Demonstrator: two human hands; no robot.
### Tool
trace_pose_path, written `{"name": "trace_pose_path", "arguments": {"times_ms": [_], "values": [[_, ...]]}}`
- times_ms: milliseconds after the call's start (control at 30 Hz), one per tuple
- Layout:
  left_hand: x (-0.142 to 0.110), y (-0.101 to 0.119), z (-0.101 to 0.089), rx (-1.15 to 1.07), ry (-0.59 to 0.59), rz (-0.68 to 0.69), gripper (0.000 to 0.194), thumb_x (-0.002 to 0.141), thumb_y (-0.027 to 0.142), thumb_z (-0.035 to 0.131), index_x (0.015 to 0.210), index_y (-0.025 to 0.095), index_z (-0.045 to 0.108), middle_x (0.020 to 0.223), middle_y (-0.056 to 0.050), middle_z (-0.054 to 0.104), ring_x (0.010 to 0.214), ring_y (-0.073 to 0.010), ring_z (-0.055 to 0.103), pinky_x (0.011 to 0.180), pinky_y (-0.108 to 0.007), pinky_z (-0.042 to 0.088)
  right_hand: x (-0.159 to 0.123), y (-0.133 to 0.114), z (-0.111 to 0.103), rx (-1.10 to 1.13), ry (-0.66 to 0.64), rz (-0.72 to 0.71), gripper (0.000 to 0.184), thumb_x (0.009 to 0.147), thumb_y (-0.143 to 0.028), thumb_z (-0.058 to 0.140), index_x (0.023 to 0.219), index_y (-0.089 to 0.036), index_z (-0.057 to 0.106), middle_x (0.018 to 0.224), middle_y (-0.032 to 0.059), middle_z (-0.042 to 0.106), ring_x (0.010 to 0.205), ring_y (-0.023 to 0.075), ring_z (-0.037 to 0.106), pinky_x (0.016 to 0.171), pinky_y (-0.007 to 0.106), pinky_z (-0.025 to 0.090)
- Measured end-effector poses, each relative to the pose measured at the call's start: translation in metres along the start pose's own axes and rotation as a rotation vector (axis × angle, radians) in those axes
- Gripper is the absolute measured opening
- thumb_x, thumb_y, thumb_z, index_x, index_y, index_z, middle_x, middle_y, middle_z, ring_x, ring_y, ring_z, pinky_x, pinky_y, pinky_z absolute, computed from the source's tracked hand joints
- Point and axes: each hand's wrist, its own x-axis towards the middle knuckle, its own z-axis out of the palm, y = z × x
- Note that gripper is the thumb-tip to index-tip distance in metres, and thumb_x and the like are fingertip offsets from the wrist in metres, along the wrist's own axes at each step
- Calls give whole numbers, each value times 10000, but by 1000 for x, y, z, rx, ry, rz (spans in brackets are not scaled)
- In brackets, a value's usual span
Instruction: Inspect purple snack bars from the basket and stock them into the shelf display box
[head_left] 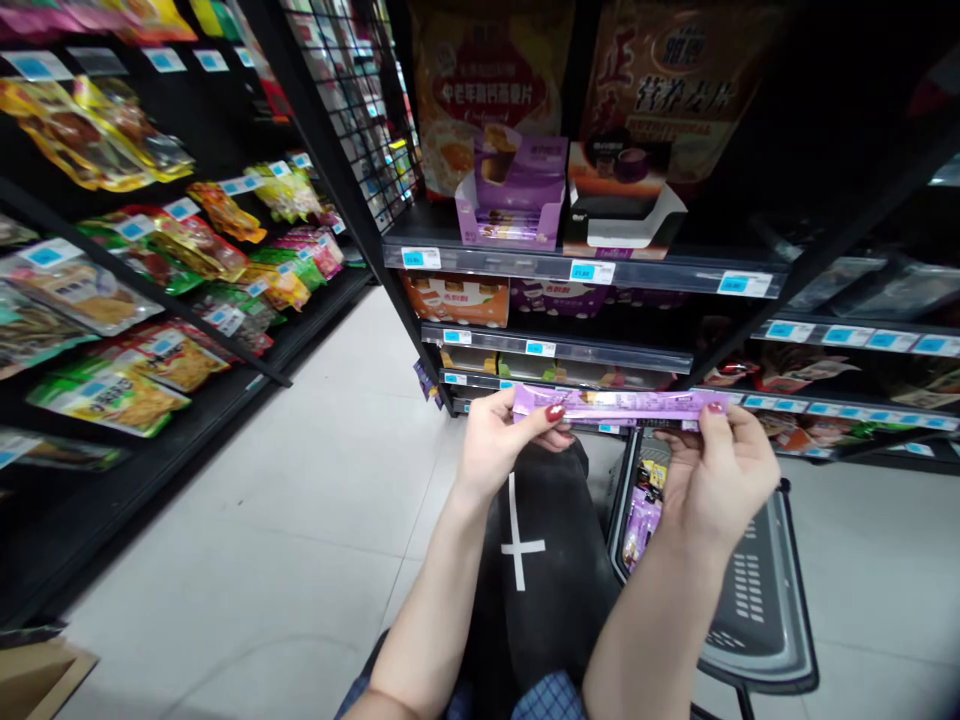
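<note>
A long, thin purple sachet [622, 404] is stretched level between my two hands, in front of the lower shelves. My left hand [499, 440] pinches its left end with thumb and fingers. Its right end is gripped the same way by my right hand [720, 465]. Above, on the shelf, stands an opened purple display box [514, 200] with similar sticks lying in it. Beside that box is a dark brown and white display box [622, 205]. Below my right hand a dark shopping basket [787, 600] sits on the floor, with purple packets [642, 520] inside, partly hidden by my forearm.
Large cereal bags [487, 90] stand behind the display boxes. Orange cartons [461, 300] fill part of the shelf beneath. Snack bags [112, 390] line the black shelving on the left. A cardboard box [45, 675] shows at the lower left on the tiled floor [322, 480].
</note>
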Motion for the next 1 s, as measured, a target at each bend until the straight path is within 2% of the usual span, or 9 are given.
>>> {"name": "trace_pose_path", "arguments": {"times_ms": [100, 233, 367, 467, 633, 733, 800, 900, 1000], "values": [[-8, 1, 8, 17, 117, 163, 232, 799, 382, 631, 879, 164, 640, 552, 30, 639, 421, -87, 582, 463, -207, 503, 2, 3, -3, -3, -116, 88, 182, 634, -231, 732, 746, -163, 606, 597, -38, 621, 425, 95, 560, 411, 238, 510], [-24, 5, 17, 190, 304, 371, 290, 870, 419, 542, 1037, 200, 631, 516, 56, 575, 387, -67, 509, 387, -184, 409, 9, 19, -7, -60, -413, 376, 238, 616, -279, 751, 774, -160, 617, 578, -32, 624, 391, 85, 552, 388, 207, 477], [-34, 8, 18, 438, 445, 582, 262, 894, 364, 522, 1049, 216, 673, 701, 17, 688, 415, -60, 495, 430, -194, 425, 10, 38, -3, -77, -592, 611, 327, 550, -315, 792, 770, -159, 607, 590, -38, 630, 413, 76, 570, 411, 186, 476], [-35, 9, 14, 579, 467, 732, 266, 905, 302, 515, 1115, 245, 669, 900, -7, 727, 475, -65, 536, 529, -211, 482, 6, 45, 2, -98, -673, 677, 356, 548, -352, 802, 769, -166, 593, 570, -46, 626, 438, 87, 595, 439, 186, 484], [-34, 13, 9, 770, 500, 897, 272, 887, 270, 558, 1132, 260, 675, 741, 3, 658, 594, -95, 563, 580, -218, 485, 3, 50, 4, -145, -773, 716, 326, 614, -374, 777, 787, -158, 603, 522, -20, 628, 471, 127, 629, 463, 206, 491], [-32, 16, 11, 671, 516, 872, 253, 890, 300, 553, 1096, 258, 692, 926, -30, 651, 827, -133, 629, 735, -264, 539, 4, 51, 3, -167, -824, 714, 332, 636, -395, 763, 810, -163, 602, 557, -7, 654, 492, 130, 641, 482, 213, 500], [-31, 17, 14, 468, 465, 735, 278, 911, 317, 514, 1118, 234, 681, 1106, -61, 654, 966, -176, 651, 844, -325, 549, 4, 50, 3, -175, -832, 696, 346, 626, -402, 769, 814, -163, 606, 576, -2, 667, 491, 125, 637, 481, 213, 499], [-29, 18, 17, 189, 422, 524, 342, 923, 355, 489, 1167, 178, 650, 1094, -100, 698, 946, -212, 690, 845, -364, 569, 4, 46, 3, -179, -811, 663, 358, 590, -398, 794, 782, -161, 607, 547, -10, 656, 467, 115, 618, 462, 202, 485], [-27, 18, 16, 81, 475, 464, 377, 900, 397, 522, 1147, 145, 654, 1050, -115, 720, 899, -231, 709, 797, -367, 587, 5, 43, 2, -142, -799, 651, 360, 558, -374, 819, 748, -161, 599, 496, -32, 624, 426, 102, 585, 447, 200, 476]]}}
